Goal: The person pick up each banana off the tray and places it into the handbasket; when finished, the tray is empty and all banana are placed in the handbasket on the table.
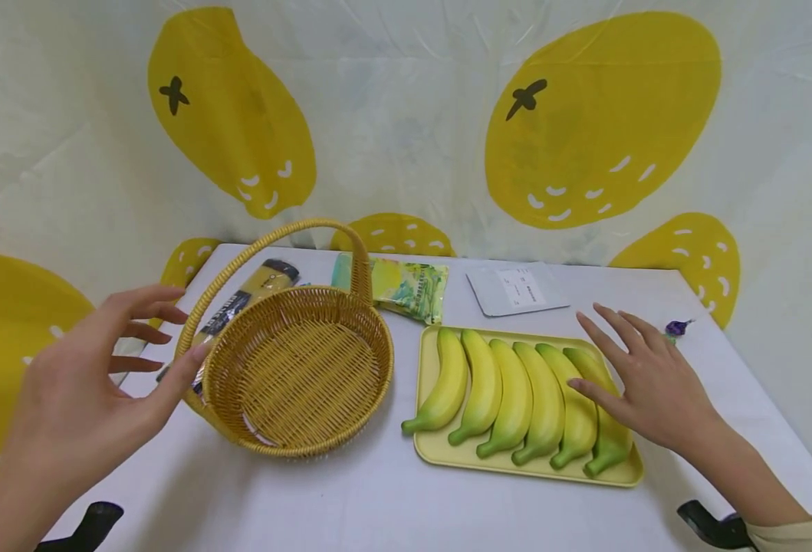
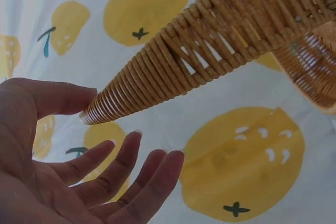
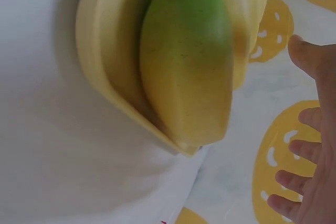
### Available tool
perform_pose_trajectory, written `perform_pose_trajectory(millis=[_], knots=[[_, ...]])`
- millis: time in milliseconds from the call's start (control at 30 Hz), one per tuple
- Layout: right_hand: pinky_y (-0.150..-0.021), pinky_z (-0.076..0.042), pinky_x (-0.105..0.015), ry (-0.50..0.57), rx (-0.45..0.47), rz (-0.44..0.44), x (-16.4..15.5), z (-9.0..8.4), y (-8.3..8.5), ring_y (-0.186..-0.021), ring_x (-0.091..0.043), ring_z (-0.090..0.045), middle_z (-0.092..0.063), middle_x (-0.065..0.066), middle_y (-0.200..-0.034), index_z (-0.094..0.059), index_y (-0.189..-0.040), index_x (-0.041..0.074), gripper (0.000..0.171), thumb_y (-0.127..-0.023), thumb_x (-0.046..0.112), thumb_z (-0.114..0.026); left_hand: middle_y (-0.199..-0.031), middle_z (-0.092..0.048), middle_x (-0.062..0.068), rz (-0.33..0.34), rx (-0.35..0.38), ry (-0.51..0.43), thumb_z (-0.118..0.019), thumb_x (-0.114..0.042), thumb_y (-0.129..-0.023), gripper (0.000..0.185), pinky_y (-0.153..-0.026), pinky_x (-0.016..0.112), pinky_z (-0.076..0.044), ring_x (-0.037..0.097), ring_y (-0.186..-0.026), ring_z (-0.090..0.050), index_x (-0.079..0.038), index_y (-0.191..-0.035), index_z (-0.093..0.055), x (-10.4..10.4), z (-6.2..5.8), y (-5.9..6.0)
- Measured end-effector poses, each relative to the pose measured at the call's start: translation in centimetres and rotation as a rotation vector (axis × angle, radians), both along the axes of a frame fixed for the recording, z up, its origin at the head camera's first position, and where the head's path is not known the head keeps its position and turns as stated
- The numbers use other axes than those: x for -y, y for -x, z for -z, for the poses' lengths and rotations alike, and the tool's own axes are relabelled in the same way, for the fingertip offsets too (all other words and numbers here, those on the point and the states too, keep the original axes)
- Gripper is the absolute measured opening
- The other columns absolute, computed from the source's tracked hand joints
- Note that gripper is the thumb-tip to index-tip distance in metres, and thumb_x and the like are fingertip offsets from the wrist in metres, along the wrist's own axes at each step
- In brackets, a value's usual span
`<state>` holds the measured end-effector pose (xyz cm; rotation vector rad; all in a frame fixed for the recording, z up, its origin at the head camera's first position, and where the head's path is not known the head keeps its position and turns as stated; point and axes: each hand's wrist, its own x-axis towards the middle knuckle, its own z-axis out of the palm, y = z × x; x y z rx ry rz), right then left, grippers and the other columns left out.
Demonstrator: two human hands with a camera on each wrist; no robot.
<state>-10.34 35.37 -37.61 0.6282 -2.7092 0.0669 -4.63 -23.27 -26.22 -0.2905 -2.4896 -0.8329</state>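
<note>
A round wicker basket (image 1: 302, 383) with a tall arched handle (image 2: 173, 61) stands left of centre on the white-covered table. My left hand (image 1: 95, 376) is at the handle's left side, thumb tip at the handle and the other fingers spread loosely, not wrapped round it. Several yellow bananas (image 1: 447, 383) with green ends lie side by side on a pale yellow tray (image 1: 436, 451) to the right. Over the tray's right end hovers my right hand (image 1: 654, 383), fingers extended and holding nothing. The right wrist view shows one banana (image 3: 186, 72) close up, the hand (image 3: 315, 145) apart from it.
Behind the basket lies a long package (image 1: 267, 282) with a dark end, partly hidden. A yellow-green packet (image 1: 409, 284) and a grey packet with a white label (image 1: 516, 290) lie farther back. A small purple wrapped item (image 1: 676, 328) sits at the right. Fruit-patterned cloth (image 1: 406, 115) hangs behind.
</note>
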Motion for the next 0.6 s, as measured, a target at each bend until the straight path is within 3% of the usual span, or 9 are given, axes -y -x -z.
perform_pose_trajectory(millis=[233,433,600], knots=[[-0.096,-0.047,-0.075,0.012,0.014,0.022,-0.2,0.8,-0.5,-0.132,-0.054,-0.045,-0.042,-0.022,-0.159,-0.04,-0.165,0.017,0.093,-0.09,0.056,-0.079,-0.1,-0.068,-0.007,0.026,-0.06,-0.039,-0.09,-0.006,-0.081,0.057,-0.07,0.003,-0.052,-0.012,-0.085,-0.061,-0.017,-0.133,-0.07,-0.1,0.5,-0.3],[-0.091,-0.049,-0.074,0.048,0.026,0.018,-0.7,1.4,-1.1,-0.127,-0.054,-0.048,-0.048,-0.025,-0.151,-0.042,-0.164,0.016,0.086,-0.09,0.039,-0.082,-0.107,-0.072,-0.001,0.093,-0.119,-0.086,-0.088,0.005,-0.077,0.06,-0.071,0.006,-0.055,-0.008,-0.084,-0.065,-0.011,-0.133,-0.071,-0.3,0.8,-0.4],[-0.075,-0.055,-0.071,0.059,0.046,0.037,-1.0,2.0,-1.8,-0.12,-0.053,-0.052,-0.051,-0.024,-0.146,-0.047,-0.16,0.015,0.08,-0.089,0.027,-0.082,-0.11,-0.074,0.004,0.115,-0.125,-0.102,-0.089,0.009,-0.075,0.062,-0.071,0.007,-0.056,-0.006,-0.083,-0.066,-0.008,-0.132,-0.072,-0.3,0.9,-0.6]])
